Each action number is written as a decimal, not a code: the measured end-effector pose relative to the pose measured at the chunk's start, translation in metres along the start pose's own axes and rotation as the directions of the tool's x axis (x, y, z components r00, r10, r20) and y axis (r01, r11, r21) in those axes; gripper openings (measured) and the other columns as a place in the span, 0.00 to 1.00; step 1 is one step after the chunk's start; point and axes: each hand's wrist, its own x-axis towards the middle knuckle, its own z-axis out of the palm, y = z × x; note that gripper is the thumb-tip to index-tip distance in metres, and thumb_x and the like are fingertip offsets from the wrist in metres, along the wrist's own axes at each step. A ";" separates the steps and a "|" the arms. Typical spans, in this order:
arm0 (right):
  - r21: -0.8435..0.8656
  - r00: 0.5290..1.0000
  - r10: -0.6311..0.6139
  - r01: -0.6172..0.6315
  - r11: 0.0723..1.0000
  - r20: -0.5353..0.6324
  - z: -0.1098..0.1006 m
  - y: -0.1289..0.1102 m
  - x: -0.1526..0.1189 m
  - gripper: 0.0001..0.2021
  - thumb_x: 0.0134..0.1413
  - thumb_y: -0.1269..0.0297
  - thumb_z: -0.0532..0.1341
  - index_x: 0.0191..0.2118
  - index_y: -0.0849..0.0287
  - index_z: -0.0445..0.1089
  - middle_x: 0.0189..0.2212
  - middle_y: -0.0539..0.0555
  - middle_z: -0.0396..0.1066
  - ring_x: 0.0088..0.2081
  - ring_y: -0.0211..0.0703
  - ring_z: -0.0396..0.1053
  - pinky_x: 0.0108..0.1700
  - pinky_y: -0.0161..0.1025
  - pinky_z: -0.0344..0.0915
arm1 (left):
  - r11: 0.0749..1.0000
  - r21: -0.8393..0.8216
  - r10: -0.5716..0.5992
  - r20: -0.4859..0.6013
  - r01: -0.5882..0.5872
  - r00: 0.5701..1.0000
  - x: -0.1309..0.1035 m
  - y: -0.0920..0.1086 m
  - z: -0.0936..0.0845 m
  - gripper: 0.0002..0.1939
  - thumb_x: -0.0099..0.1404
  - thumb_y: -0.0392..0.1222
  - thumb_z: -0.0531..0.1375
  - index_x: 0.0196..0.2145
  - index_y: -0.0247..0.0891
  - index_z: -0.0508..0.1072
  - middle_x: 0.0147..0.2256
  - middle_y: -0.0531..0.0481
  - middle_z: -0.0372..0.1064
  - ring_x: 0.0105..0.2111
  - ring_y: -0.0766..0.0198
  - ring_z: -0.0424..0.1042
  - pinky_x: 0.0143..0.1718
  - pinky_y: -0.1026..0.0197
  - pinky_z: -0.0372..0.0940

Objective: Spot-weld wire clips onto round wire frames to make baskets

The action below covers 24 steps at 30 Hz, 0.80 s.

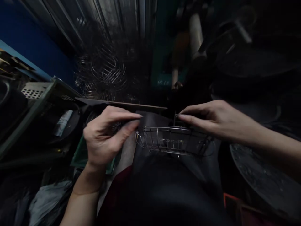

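A shallow oblong wire basket point(174, 141) sits at my lap, its thin bars shining in dim light. Just above its left end is my left hand point(108, 135), thumb and forefinger tips brought together. Whether anything small is between them I cannot make out. On the other side, my right hand point(209, 119) pinches a thin metal wire piece point(175, 118) between thumb and forefinger. That piece stands upright over the basket's back rim; whether it is joined to the rim I cannot tell. Part of the basket's right end lies below my right hand.
A heap of wire baskets point(108, 72) lies beyond a thin ledge point(122, 103). At left are a green-edged rack point(25, 116) and a green crate point(81, 153). A round grey surface point(263, 179) is at right, with dark machinery point(196, 34) behind.
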 end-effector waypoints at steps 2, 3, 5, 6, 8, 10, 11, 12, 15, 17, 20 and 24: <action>0.059 0.992 0.064 -0.070 0.996 0.110 0.018 0.011 -0.004 0.18 0.57 0.49 0.59 0.41 0.56 0.79 0.35 0.53 0.76 0.35 0.46 0.74 0.35 0.38 0.69 | 0.984 0.154 0.063 0.146 -0.086 0.987 0.000 0.015 0.011 0.05 0.66 0.40 0.61 0.35 0.44 0.78 0.32 0.53 0.75 0.33 0.66 0.73 0.36 0.61 0.68; 0.087 0.985 0.092 -0.105 0.991 0.146 0.026 0.016 -0.005 0.18 0.57 0.49 0.59 0.40 0.57 0.79 0.35 0.53 0.77 0.35 0.47 0.74 0.35 0.38 0.69 | 0.969 0.206 0.087 0.236 -0.138 0.968 -0.001 0.019 0.016 0.05 0.66 0.40 0.60 0.35 0.43 0.78 0.32 0.53 0.75 0.33 0.66 0.73 0.36 0.61 0.68; 0.140 0.971 0.135 -0.165 0.976 0.199 0.038 0.026 -0.008 0.19 0.57 0.48 0.59 0.41 0.58 0.79 0.35 0.54 0.77 0.36 0.47 0.74 0.36 0.38 0.69 | 0.932 0.243 0.151 0.417 -0.270 0.896 -0.004 0.018 0.026 0.06 0.67 0.38 0.59 0.36 0.41 0.77 0.32 0.52 0.76 0.33 0.67 0.73 0.36 0.63 0.68; 0.165 0.964 0.147 -0.186 0.969 0.220 0.042 0.032 -0.009 0.20 0.57 0.48 0.59 0.42 0.57 0.78 0.36 0.53 0.77 0.36 0.47 0.74 0.36 0.38 0.69 | 0.910 0.239 0.186 0.493 -0.338 0.850 -0.006 0.014 0.031 0.06 0.68 0.37 0.58 0.38 0.40 0.77 0.33 0.52 0.76 0.33 0.67 0.73 0.36 0.64 0.67; 0.205 0.958 0.153 -0.205 0.957 0.243 0.047 0.044 -0.009 0.20 0.56 0.47 0.60 0.44 0.56 0.78 0.38 0.52 0.77 0.38 0.47 0.74 0.38 0.37 0.68 | 0.867 0.230 0.232 0.598 -0.442 0.767 -0.013 -0.001 0.043 0.08 0.69 0.36 0.56 0.41 0.37 0.76 0.36 0.50 0.76 0.36 0.67 0.73 0.39 0.64 0.67; 0.231 0.960 0.150 -0.205 0.951 0.235 0.051 0.055 -0.007 0.21 0.56 0.46 0.60 0.46 0.56 0.77 0.39 0.51 0.76 0.40 0.46 0.74 0.39 0.36 0.68 | 0.820 0.241 0.246 0.671 -0.519 0.700 -0.020 -0.021 0.058 0.10 0.70 0.35 0.54 0.43 0.35 0.74 0.38 0.48 0.76 0.38 0.66 0.72 0.41 0.62 0.66; 0.239 0.963 0.152 -0.204 0.949 0.222 0.052 0.059 -0.006 0.21 0.56 0.46 0.60 0.46 0.56 0.77 0.39 0.51 0.76 0.40 0.46 0.74 0.39 0.36 0.68 | 0.791 0.249 0.253 0.699 -0.559 0.669 -0.023 -0.031 0.066 0.10 0.70 0.35 0.53 0.43 0.35 0.74 0.38 0.48 0.75 0.38 0.65 0.72 0.41 0.61 0.66; 0.247 0.965 0.156 -0.207 0.947 0.210 0.055 0.063 -0.006 0.22 0.57 0.46 0.59 0.46 0.56 0.77 0.39 0.51 0.76 0.40 0.46 0.74 0.40 0.36 0.68 | 0.760 0.254 0.258 0.727 -0.598 0.636 -0.026 -0.040 0.073 0.11 0.70 0.35 0.52 0.43 0.35 0.74 0.38 0.48 0.75 0.38 0.64 0.71 0.40 0.61 0.65; 0.265 0.967 0.178 -0.223 0.938 0.184 0.065 0.069 -0.007 0.20 0.58 0.47 0.58 0.45 0.56 0.77 0.39 0.50 0.76 0.41 0.45 0.73 0.41 0.36 0.67 | 0.683 0.240 0.235 0.822 -0.690 0.519 -0.030 -0.059 0.086 0.14 0.72 0.34 0.48 0.42 0.36 0.73 0.38 0.47 0.73 0.37 0.62 0.70 0.38 0.60 0.64; 0.236 0.969 0.200 -0.229 0.944 0.143 0.074 0.068 -0.010 0.18 0.58 0.49 0.57 0.44 0.54 0.77 0.40 0.48 0.76 0.42 0.45 0.73 0.43 0.37 0.66 | 0.657 0.229 0.178 0.878 -0.718 0.443 -0.029 -0.062 0.089 0.14 0.72 0.34 0.46 0.42 0.36 0.72 0.38 0.46 0.71 0.37 0.61 0.69 0.38 0.59 0.64; 0.166 0.975 0.220 -0.223 0.961 0.038 0.087 0.062 -0.013 0.15 0.59 0.53 0.56 0.42 0.54 0.77 0.41 0.48 0.76 0.44 0.45 0.73 0.46 0.39 0.65 | 0.626 0.234 0.107 0.919 -0.744 0.379 -0.026 -0.059 0.090 0.15 0.72 0.31 0.44 0.43 0.34 0.71 0.37 0.45 0.70 0.37 0.60 0.69 0.39 0.59 0.64; 0.148 0.967 0.253 -0.247 0.958 -0.025 0.088 0.052 -0.010 0.14 0.60 0.58 0.55 0.42 0.55 0.78 0.39 0.50 0.76 0.43 0.47 0.73 0.46 0.41 0.66 | 0.610 0.257 0.067 0.926 -0.749 0.372 -0.028 -0.054 0.092 0.17 0.71 0.29 0.42 0.40 0.33 0.70 0.36 0.44 0.69 0.37 0.60 0.68 0.40 0.59 0.64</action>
